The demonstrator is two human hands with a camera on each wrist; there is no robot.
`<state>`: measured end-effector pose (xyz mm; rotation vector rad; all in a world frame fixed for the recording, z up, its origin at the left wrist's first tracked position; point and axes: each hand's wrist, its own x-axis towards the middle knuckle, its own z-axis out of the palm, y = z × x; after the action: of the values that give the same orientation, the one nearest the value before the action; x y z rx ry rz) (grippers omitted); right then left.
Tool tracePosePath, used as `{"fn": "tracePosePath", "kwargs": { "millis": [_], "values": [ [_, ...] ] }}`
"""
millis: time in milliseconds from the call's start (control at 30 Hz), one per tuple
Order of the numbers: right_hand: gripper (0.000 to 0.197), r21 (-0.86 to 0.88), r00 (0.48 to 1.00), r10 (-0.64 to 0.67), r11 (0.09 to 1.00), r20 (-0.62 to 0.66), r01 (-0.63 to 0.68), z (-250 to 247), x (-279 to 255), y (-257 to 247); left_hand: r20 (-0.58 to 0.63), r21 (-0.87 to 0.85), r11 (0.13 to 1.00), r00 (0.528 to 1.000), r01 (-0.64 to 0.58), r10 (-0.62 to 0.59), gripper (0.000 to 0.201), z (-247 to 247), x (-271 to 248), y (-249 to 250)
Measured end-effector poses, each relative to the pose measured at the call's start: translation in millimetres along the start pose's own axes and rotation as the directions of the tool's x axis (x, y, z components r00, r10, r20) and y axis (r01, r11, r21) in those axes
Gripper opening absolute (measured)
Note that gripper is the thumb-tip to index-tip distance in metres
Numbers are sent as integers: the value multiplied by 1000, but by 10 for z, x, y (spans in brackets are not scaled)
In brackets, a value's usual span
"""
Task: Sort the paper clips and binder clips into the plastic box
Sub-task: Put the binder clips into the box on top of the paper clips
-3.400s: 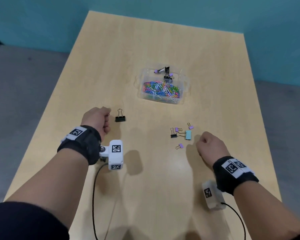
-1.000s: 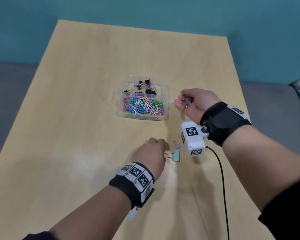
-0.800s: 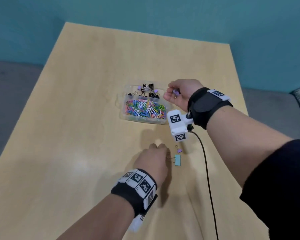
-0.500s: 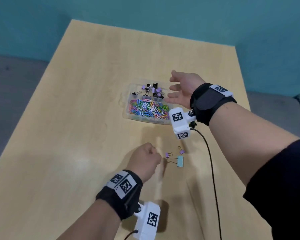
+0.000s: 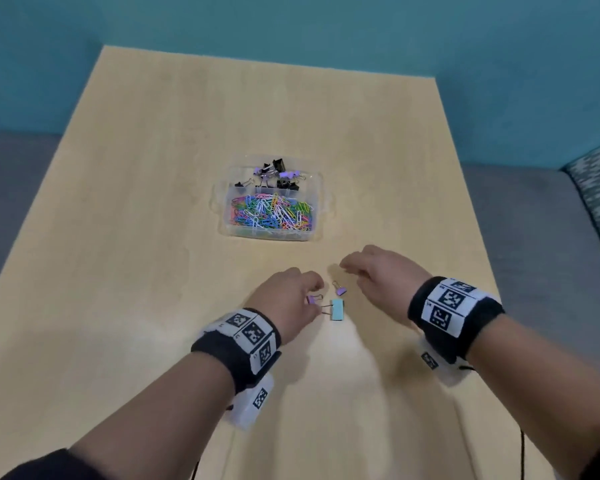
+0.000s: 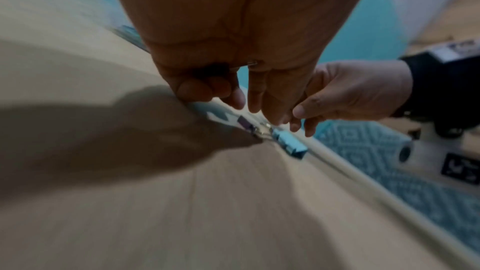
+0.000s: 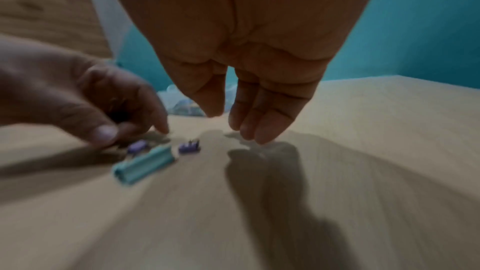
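3 binder clips lie on the table (image 5: pixel 153 237) between the hands, nearer the person than the plastic box (image 5: pixel 321 202). The teal binder clip (image 5: pixel 337 309) is the largest; its long axis runs roughly away from the person, and its wire handles point left toward the left hand (image 5: pixel 284 303). A small purple clip (image 5: pixel 311 299) lies at that hand's fingertips, touching or nearly so; whether it is already pinched cannot be told. The left fingers are curled, thumb and forefinger converging, so this hand is the nearer to both. The second purple clip (image 5: pixel 341 291) lies just right of them, handle pointing away toward the box. The right hand (image 5: pixel 378 275) hovers above it, fingers loosely bent downward and holding nothing. The box holds paper clips in its near compartment and binder clips in the far 1.
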<state>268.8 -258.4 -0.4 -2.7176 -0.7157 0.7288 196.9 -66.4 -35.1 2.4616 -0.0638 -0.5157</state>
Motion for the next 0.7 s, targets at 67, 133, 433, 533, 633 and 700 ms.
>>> {"fn": "tracePosePath", "kwargs": {
  "millis": [67, 133, 433, 533, 633, 700],
  "values": [
    [47, -106, 996, -76, 991, 42, 80, 123, -58, 9, 13, 128, 990, 999, -52, 51, 26, 8, 22, 31],
    [49, -194, 989, -141, 970, 47, 147, 210, -58, -10, 24, 164, 983, 996, -83, 80, 17, 12, 31, 38],
    [25, -297, 993, -100, 948, 61, 114, 305, -3, -73, -13, 172, 985, 1000, -4, 7, 19, 25, -20, 26],
    [20, -267, 997, -22, 963, 75, 41, 250, -39, -99, -105, -132, 978, 979, 159, -173, 14, 26, -54, -36],
    [13, -273, 997, 34, 962, 63, -16, 224, -79, -78, -11, -810, 534, 904, 243, -428, 6, -21, -101, -28],
    [11, -296, 997, 60, 954, 54, -42, 224, -123, -65, 159, -976, 62, 886, 206, -436, 12, -93, -169, -7]
  ]
}}
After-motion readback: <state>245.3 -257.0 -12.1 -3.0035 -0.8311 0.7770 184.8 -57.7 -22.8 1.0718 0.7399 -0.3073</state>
